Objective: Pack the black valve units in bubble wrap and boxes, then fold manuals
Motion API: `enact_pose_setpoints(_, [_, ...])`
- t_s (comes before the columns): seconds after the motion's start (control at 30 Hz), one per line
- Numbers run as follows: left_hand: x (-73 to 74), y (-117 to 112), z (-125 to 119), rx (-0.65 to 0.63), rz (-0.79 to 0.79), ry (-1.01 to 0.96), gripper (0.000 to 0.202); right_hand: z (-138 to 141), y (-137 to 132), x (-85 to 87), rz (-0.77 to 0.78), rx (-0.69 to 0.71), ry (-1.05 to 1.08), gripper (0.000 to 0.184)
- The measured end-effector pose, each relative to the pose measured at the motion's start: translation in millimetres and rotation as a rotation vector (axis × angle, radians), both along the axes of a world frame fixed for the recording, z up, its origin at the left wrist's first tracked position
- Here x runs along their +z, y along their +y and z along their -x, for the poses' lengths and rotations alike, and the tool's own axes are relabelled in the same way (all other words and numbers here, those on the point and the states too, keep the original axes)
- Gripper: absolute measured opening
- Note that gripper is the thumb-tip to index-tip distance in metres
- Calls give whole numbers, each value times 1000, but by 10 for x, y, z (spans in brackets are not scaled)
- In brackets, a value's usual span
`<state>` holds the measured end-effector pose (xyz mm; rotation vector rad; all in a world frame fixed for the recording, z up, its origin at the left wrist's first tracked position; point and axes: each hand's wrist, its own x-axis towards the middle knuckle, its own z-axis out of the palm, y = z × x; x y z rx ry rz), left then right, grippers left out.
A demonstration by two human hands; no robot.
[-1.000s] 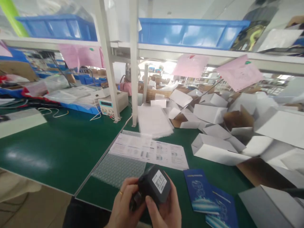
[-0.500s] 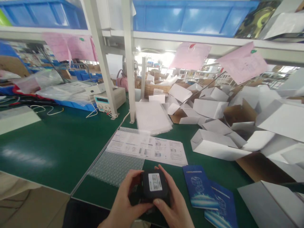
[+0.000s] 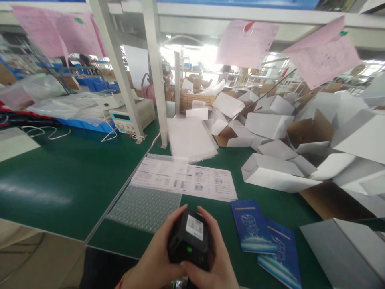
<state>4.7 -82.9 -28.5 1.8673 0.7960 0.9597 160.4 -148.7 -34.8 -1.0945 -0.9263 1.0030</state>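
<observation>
Between my two hands is a black box-shaped device [image 3: 189,239] with a white printed label on top and a small green dot on the side facing me. My left hand [image 3: 159,251] wraps its left side, and my right hand [image 3: 218,249] grips the right side, thumb across the near face. The device is tilted above the near edge of the green table. Its underside is hidden by my palms. Just beyond it lie a sheet of bubble wrap [image 3: 147,208] and printed instruction sheets [image 3: 183,179]. Two blue booklets [image 3: 254,228] overlap to the right of my right hand.
White cardboard boxes [image 3: 276,176] are heaped along the right, with a grey-white box [image 3: 345,253] at the near right. A stack of white foam sheets [image 3: 192,138] lies at the back. Shelf posts [image 3: 155,80] and a bench power supply [image 3: 132,116] stand behind left.
Both hands have turned the device so its near side with the green dot now shows. The camera view has dipped lower, and the blue bins above have mostly left the view.
</observation>
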Motion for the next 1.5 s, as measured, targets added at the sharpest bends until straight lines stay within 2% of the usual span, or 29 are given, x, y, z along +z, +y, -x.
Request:
enact_pose_setpoints(0.07, [-31, -18, 44, -32, 66, -45, 95, -35, -20, 15, -38, 33, -114, 88])
enact_pose_setpoints(0.2, [-62, -63, 37, 6, 10, -104, 87, -74, 8, 68, -238, 107, -319, 83])
enact_pose_setpoints(0.27, [-43, -74, 12, -2, -12, -107, 88, -90, 30, 128, -269, 120, -344, 74])
enact_pose_setpoints(0.4, [-1, -89, 2, 11, -29, -104, 85, -106, 28, 267, -93, 138, -192, 49])
enact_pose_setpoints(0.47, [-17, -99, 21, 19, -36, -111, 82, -103, 14, 300, -22, 115, -107, 47])
enact_pose_setpoints(0.57, [-90, -113, 50, 46, -13, -106, 84, -68, 0, 265, -6, 96, -36, 54])
enact_pose_setpoints(0.67, [-133, -105, 43, 78, 112, -68, 100, 22, -1, 173, 8, 67, 84, 72])
enact_pose_setpoints(0.73, [-104, -83, 13, 98, 192, -40, 103, 97, 9, 133, 80, 25, 228, 87])
enact_pose_setpoints(0.8, [-39, -52, -24, 110, 232, -14, 95, 157, 30, 125, 144, -25, 334, 91])
enact_pose_setpoints(0.97, [90, 4, -83, 129, 247, 22, 80, 180, 105, 113, 153, -74, 334, 75])
enact_pose_setpoints(1.13, [85, 12, -91, 142, 263, 3, 77, 110, 143, 45, 122, -76, 257, 72])
enact_pose_setpoints(1.33, [87, -2, -58, 59, 424, -120, 78, 21, 152, 89, 164, -99, 290, 57])
enact_pose_setpoints(1.5, [81, -6, -56, 39, 450, -164, 71, 4, 152, 88, 155, -116, 274, 56])
